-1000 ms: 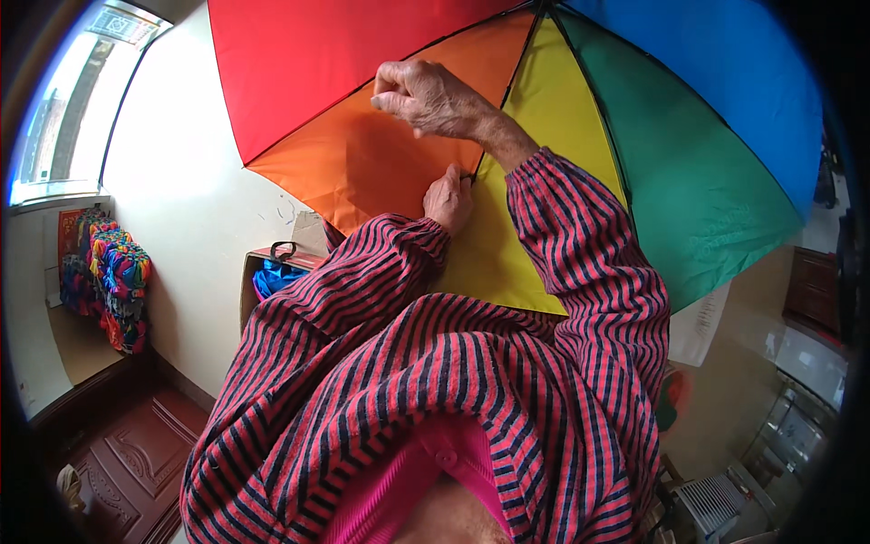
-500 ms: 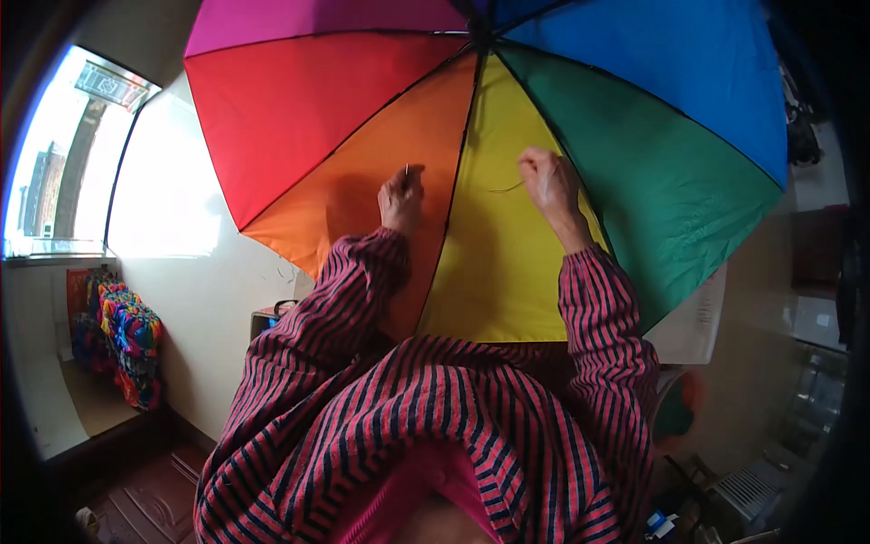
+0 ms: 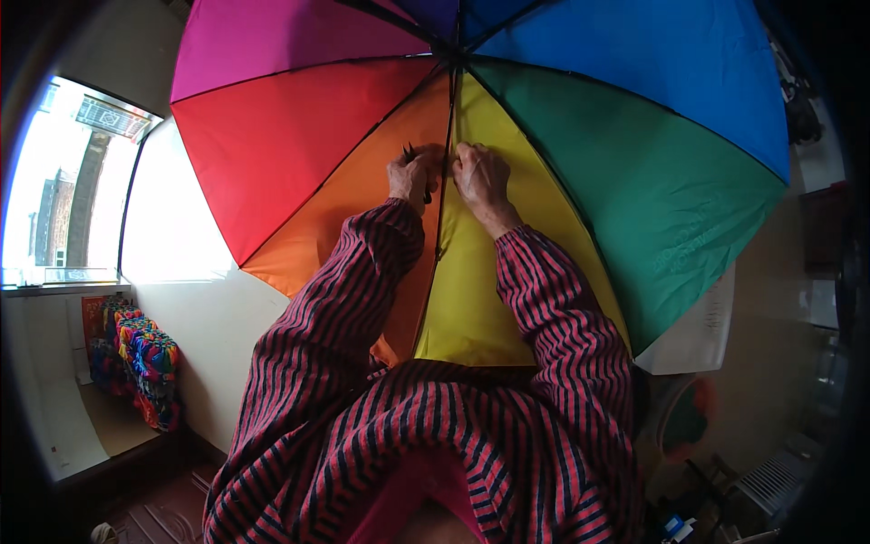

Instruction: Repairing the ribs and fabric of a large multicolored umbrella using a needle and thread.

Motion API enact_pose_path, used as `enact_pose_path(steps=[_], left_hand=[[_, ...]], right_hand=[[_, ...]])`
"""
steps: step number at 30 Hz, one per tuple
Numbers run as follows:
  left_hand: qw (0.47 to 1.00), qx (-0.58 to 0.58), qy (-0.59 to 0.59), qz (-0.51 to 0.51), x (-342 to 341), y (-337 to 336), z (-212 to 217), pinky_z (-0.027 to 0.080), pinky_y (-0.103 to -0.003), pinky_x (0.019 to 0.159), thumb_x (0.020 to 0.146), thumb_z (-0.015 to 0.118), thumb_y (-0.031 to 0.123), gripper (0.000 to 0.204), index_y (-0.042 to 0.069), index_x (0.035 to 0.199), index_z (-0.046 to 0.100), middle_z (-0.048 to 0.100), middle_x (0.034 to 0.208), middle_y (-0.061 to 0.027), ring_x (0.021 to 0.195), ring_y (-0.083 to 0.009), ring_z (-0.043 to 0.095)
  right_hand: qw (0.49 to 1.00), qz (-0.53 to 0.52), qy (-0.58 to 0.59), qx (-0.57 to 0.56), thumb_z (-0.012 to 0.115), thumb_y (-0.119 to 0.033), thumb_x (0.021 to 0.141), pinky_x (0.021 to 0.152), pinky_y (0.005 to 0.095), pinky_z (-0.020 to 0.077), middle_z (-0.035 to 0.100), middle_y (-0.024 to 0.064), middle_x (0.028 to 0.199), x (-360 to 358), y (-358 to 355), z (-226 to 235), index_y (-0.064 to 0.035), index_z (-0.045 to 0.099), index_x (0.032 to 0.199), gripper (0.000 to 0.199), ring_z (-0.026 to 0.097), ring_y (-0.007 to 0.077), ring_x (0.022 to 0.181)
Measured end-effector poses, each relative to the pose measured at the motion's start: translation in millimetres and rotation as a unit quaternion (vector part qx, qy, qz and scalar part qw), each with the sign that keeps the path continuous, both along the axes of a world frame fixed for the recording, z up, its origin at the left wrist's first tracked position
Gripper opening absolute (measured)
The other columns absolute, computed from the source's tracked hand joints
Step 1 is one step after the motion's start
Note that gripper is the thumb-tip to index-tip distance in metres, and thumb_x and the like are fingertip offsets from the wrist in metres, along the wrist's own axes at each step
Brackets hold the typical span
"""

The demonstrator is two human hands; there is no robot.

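Both hands work on an open rainbow umbrella.
Left hand and right hand sit close together, pinched on the rib between orange and yellow panels, toward twelve o'clock.

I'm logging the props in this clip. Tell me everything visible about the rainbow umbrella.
The umbrella is open, its canopy spread in fabric wedges of magenta, red, orange, yellow, green and blue, divided by thin dark ribs that meet at a hub near the top edge. The left hand and right hand both press on it at the rib between orange and yellow. Its handle is not visible.
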State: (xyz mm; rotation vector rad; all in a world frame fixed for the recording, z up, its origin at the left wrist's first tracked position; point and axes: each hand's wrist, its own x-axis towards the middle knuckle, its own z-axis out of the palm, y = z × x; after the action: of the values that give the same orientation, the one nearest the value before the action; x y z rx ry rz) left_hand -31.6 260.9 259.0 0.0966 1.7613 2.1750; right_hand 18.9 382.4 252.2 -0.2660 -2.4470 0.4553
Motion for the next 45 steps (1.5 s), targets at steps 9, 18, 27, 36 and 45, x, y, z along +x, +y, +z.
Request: enact_pose_path(steps=[9, 18, 27, 36, 45], left_hand=[[0.998, 0.026, -0.046, 0.032, -6.4, 5.0, -3.9, 0.035, -0.026, 0.041, 0.089, 0.053, 0.011, 0.016, -0.002, 0.088, 0.063, 0.054, 0.061, -0.0045, 0.046, -0.0128, 0.045], [0.999, -0.027, -0.018, 0.019, -8.0, 9.9, -5.7, 0.032, -0.027, 0.04, 0.089, 0.054, 0.013, 0.019, 0.002, 0.075, 0.059, 0.05, 0.056, -0.0033, 0.044, -0.0129, 0.043], [0.999, -0.034, -0.009, 0.042, -16.8, 11.8, -19.8, 0.029, -0.026, 0.04, 0.092, 0.051, 0.017, 0.023, 0.002, 0.077, 0.06, 0.049, 0.057, -0.0024, 0.044, -0.0109, 0.039], [0.979, 0.117, -0.161, 0.039, -24.4, 8.0, -21.7, 0.029, -0.028, 0.04, 0.089, 0.055, 0.012, 0.018, 0.002, 0.076, 0.061, 0.048, 0.057, -0.0023, 0.043, -0.0136, 0.04], [0.975, 0.133, -0.174, 0.034, -22.8, 10.6, -23.9, 0.029, -0.028, 0.04, 0.089, 0.057, 0.012, 0.013, 0.004, 0.079, 0.06, 0.048, 0.057, -0.0008, 0.044, -0.0124, 0.039]], right_hand=[[0.997, 0.073, -0.02, 0.033, 0.059, -0.009, 0.077, 0.06, 0.0458, 0.0494, 0.063, 0.0168, 0.077, -7.0, 12.2, -1.1, -0.0038, 0.059, 0.076, 0.005, 0.062, 0.0361, 0.069], [0.992, 0.116, 0.005, 0.051, 0.06, -0.012, 0.08, 0.061, 0.0446, 0.0499, 0.06, 0.0158, 0.08, -13.0, 7.5, 5.0, -0.0053, 0.059, 0.08, 0.007, 0.062, 0.035, 0.073], [0.999, 0.05, 0.013, 0.003, 0.067, -0.01, 0.076, 0.064, 0.0451, 0.0498, 0.056, 0.0158, 0.088, -8.6, -4.3, 9.0, -0.0046, 0.054, 0.089, 0.02, 0.06, 0.0361, 0.08], [0.999, 0.047, 0.025, -0.006, 0.067, -0.008, 0.075, 0.062, 0.0444, 0.0496, 0.055, 0.0142, 0.085, -8.4, -2.4, 2.9, -0.005, 0.054, 0.086, 0.016, 0.06, 0.0351, 0.078], [0.997, 0.059, 0.053, -0.017, 0.064, -0.009, 0.078, 0.061, 0.0433, 0.0496, 0.056, 0.0136, 0.081, -9.4, -2.4, 1.9, -0.0055, 0.058, 0.084, 0.009, 0.06, 0.0347, 0.073]])
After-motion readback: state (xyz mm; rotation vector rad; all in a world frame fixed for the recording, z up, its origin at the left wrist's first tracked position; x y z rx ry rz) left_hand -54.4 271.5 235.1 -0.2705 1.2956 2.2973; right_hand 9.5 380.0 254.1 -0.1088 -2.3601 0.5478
